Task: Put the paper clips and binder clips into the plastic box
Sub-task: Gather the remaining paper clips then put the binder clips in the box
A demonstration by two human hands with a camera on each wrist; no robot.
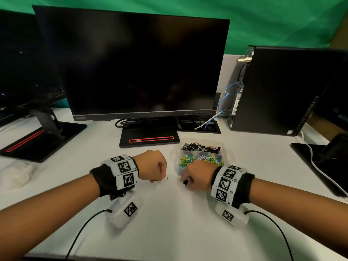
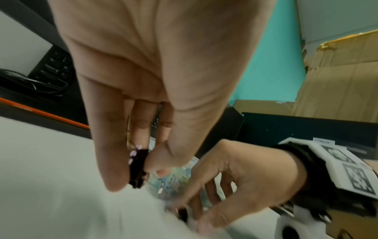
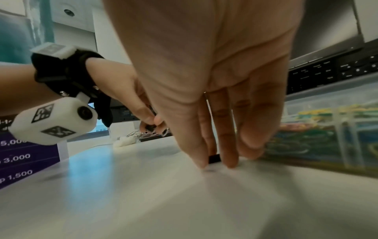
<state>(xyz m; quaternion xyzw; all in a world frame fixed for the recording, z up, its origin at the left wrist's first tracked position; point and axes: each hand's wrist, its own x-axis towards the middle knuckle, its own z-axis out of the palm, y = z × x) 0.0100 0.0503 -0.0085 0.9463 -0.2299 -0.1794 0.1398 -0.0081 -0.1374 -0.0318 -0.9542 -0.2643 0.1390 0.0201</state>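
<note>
A clear plastic box [image 1: 225, 147] stands on the white desk, with black binder clips [image 1: 199, 146] at its back and coloured paper clips [image 1: 201, 160] in front. My left hand [image 1: 160, 179] hovers just left of the box. It pinches a black binder clip with pale dots [image 2: 138, 168] between thumb and fingers [image 2: 114, 169]. My right hand [image 1: 185, 182] is down on the desk against the box's near left corner. Its thumb and fingers [image 3: 229, 155] close on a small black binder clip [image 3: 214, 158]. The box wall [image 3: 327, 129] lies right beside that hand.
A dark monitor on a black stand base [image 1: 148, 139] is right behind the hands. A black computer tower [image 1: 273, 91] stands at the back right, and other monitor bases at the left [image 1: 43, 140] and right [image 1: 323, 159]. A white wad [image 1: 17, 176] lies at the left edge.
</note>
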